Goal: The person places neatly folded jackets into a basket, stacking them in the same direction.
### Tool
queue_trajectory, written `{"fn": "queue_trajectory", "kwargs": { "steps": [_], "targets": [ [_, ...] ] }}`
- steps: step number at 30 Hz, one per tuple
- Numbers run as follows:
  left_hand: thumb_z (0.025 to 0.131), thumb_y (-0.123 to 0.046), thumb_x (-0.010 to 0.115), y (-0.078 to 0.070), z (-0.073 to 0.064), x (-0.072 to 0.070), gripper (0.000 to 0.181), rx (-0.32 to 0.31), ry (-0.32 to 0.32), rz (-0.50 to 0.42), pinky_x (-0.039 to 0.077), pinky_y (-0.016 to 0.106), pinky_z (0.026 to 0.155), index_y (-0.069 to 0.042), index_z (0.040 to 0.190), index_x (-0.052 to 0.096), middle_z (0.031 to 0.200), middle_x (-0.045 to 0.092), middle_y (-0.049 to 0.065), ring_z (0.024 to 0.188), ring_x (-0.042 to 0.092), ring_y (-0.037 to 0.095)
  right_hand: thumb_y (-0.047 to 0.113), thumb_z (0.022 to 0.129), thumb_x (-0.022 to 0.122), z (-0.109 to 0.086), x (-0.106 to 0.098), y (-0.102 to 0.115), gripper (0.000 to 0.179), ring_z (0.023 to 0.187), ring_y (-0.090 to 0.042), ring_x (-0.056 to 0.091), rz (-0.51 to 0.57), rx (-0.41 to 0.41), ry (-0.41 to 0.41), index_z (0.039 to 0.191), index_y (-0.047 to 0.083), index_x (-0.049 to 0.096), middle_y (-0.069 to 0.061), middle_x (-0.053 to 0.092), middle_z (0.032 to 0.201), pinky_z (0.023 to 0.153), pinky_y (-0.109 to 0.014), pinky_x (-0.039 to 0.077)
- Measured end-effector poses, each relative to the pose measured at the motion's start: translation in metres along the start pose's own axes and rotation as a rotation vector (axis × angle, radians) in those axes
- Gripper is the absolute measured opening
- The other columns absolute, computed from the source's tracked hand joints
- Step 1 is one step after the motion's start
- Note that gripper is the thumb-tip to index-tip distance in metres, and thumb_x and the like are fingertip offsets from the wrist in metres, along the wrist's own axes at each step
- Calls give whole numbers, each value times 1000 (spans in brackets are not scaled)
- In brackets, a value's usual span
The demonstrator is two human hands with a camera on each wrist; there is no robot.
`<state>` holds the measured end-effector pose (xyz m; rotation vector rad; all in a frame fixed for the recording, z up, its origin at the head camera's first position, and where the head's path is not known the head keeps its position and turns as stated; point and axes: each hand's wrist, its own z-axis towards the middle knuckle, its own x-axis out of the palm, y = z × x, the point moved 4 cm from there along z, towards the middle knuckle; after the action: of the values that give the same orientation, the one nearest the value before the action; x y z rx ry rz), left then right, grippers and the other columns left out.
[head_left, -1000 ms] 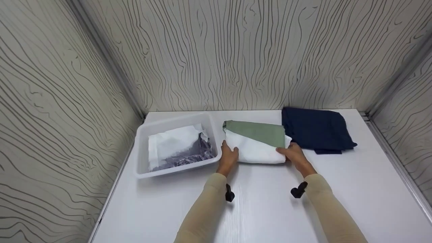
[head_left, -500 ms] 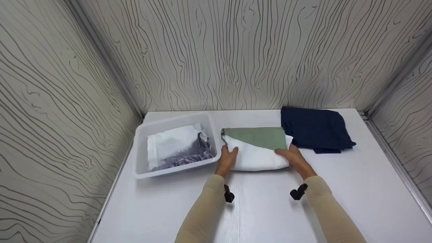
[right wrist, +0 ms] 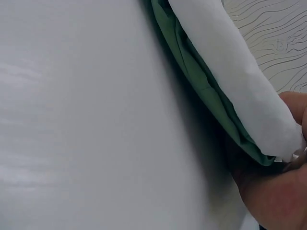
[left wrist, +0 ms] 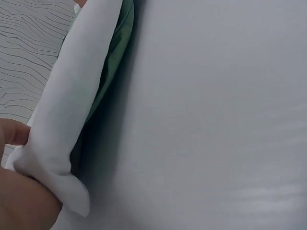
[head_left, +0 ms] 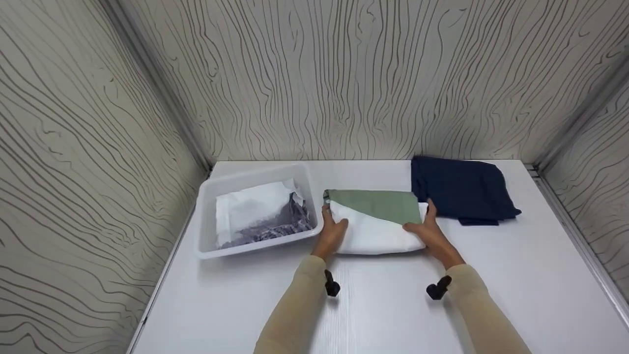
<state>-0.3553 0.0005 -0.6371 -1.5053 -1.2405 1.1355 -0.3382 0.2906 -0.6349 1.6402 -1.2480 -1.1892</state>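
Between my two hands is a folded green and white cloth (head_left: 378,231), its white layer slanting across the green one. My left hand (head_left: 331,235) grips its left end, thumb on top and fingers at the side. At the right end my right hand (head_left: 432,236) holds it the same way, thumb over the white part. In the left wrist view the white fold (left wrist: 72,86) bulges between thumb and fingers, with green layers below it. The right wrist view shows green layers (right wrist: 201,86) under the white edge, close over the table, and a shadow beneath.
Left of the cloth stands a white plastic tub (head_left: 204,221) with a folded white and purple-grey cloth (head_left: 255,211) inside. A folded navy cloth (head_left: 462,189) lies at the back right. Patterned wall panels (head_left: 314,78) border the white table (head_left: 383,305).
Both hands have drawn the green and white cloth a little toward me. My right fingers now reach around its right edge. The tub and navy cloth stay put.
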Motion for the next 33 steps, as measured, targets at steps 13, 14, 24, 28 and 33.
{"fn": "queue_trajectory", "kwargs": {
  "steps": [13,14,24,28,33],
  "targets": [
    [106,-26,60,5,0,1,46,76,113,-57,33,58,127,-24,153,60,170,41,10,159,35,37,11,106,58,-5,4,-6,69,166,-38,1,7,-91,129,169,16,33,-14,10,180,131,-60,10],
    [106,-27,61,6,0,1,46,57,116,-71,33,58,126,-26,152,61,170,41,9,158,36,37,13,106,58,-4,3,-8,68,166,-38,2,6,-81,126,169,16,33,-14,9,180,130,-61,10],
    [97,-28,74,15,1,2,56,7,146,-102,23,61,130,-36,151,61,173,36,3,165,19,37,28,106,65,-2,2,-17,76,166,-42,-5,-15,-32,113,171,24,26,-15,-2,181,130,-69,3],
    [96,-24,76,17,3,2,61,-14,161,-127,24,61,130,-39,152,58,175,32,3,166,15,37,30,105,67,-2,2,-16,80,166,-43,-6,-23,-37,114,172,26,23,-14,-2,181,130,-69,3],
    [95,-22,77,17,4,2,62,-9,142,-135,24,60,130,-39,152,59,174,34,4,166,17,36,36,103,70,-4,1,-14,84,166,-44,-6,-53,-68,112,172,26,23,-14,0,181,129,-71,2]
  ]
}}
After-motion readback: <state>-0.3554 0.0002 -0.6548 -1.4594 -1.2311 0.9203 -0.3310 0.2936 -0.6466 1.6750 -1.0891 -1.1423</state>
